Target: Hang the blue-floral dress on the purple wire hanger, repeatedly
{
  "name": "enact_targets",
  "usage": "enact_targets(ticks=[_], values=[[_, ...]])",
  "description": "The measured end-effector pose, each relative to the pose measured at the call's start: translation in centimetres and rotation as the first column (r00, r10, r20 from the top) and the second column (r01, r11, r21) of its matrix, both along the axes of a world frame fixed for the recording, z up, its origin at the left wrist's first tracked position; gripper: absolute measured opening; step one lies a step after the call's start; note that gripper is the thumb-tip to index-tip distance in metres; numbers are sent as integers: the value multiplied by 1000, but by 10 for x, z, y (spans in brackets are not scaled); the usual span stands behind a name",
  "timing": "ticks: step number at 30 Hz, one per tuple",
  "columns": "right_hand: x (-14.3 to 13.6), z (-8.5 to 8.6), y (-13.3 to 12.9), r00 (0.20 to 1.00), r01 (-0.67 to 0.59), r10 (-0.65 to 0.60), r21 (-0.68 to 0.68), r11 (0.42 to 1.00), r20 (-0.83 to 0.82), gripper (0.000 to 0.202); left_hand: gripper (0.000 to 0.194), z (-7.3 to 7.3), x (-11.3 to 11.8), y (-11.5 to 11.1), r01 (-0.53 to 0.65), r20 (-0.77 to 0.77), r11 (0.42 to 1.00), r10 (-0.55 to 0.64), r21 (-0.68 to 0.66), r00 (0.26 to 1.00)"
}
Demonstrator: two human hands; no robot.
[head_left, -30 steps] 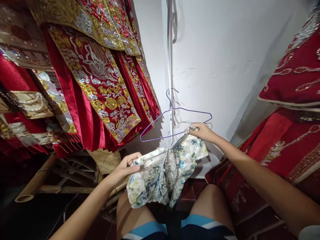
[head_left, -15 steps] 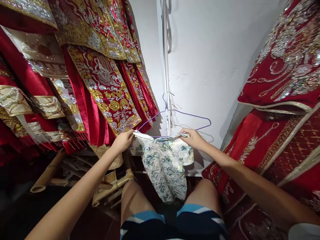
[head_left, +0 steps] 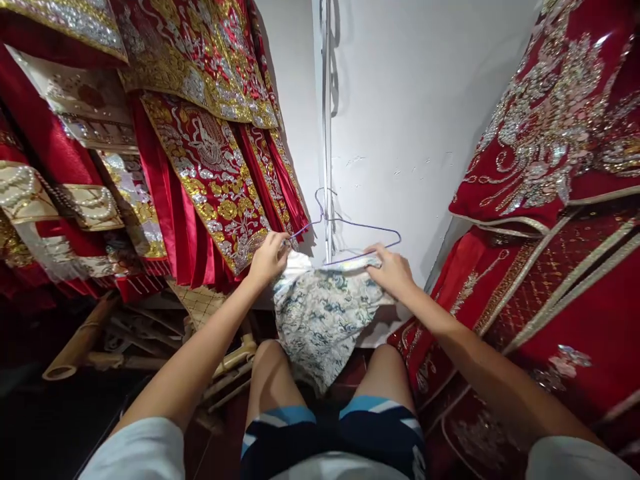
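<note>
A white garment with a blue-green floral print point(head_left: 323, 317) hangs down between my hands above my knees. My left hand point(head_left: 270, 259) is closed on its upper left edge, close to the left end of a purple wire hanger point(head_left: 363, 225). With fingers pinched, my right hand point(head_left: 391, 268) grips the garment's upper right edge, beside the hanger's lower bar. The hanger's hook stands upright in front of a thin white pole. Its left end is hidden at my left fingers and the garment.
Red sequined costumes point(head_left: 215, 153) hang on the left, above a bamboo frame point(head_left: 75, 347). More beaded red costumes point(head_left: 540, 140) hang close on the right. A white pole point(head_left: 327, 120) runs up the white wall point(head_left: 400, 87).
My left hand has moved right and up along the hanger's left arm. The garment's top is bunched and turned differently, and the hanger appears slightly further left.
</note>
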State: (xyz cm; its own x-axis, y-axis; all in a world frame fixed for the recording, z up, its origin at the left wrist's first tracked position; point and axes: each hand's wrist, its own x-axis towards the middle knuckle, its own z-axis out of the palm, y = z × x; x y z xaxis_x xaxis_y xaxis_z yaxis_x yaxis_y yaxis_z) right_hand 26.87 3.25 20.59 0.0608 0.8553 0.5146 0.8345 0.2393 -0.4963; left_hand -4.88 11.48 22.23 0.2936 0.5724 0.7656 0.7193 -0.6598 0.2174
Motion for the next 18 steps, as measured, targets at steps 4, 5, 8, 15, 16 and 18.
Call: enact_targets(ticks=[4, 5, 8, 15, 16, 18], values=[[36, 11, 23, 984, 178, -178, 0, 984, 20, 83, 21, 9, -9, -8, 11, -58, 1000, -10, 8, 998], [42, 12, 32, 983, 181, -180, -22, 983, 13, 88, 22, 10, -9, -9, 4, -64, 1000, -4, 3, 998], [49, 12, 59, 995, 101, -102, -110, 989, -1, 81, 23, 10, -7, -8, -16, -64, 1000, 15, -10, 998], [43, 20, 56, 998, 62, -66, -172, 983, -18, 32, 26, 19, -12, -14, -96, -105, 995, 93, -22, 990], [45, 24, 51, 998, 59, -63, -175, 983, -14, 24, 26, 22, -15, -14, -116, -82, 993, 113, -30, 990], [52, 34, 42, 999, 8, -18, -215, 976, -46, 16, 27, 27, -23, -12, -152, -9, 986, 152, -67, 988]])
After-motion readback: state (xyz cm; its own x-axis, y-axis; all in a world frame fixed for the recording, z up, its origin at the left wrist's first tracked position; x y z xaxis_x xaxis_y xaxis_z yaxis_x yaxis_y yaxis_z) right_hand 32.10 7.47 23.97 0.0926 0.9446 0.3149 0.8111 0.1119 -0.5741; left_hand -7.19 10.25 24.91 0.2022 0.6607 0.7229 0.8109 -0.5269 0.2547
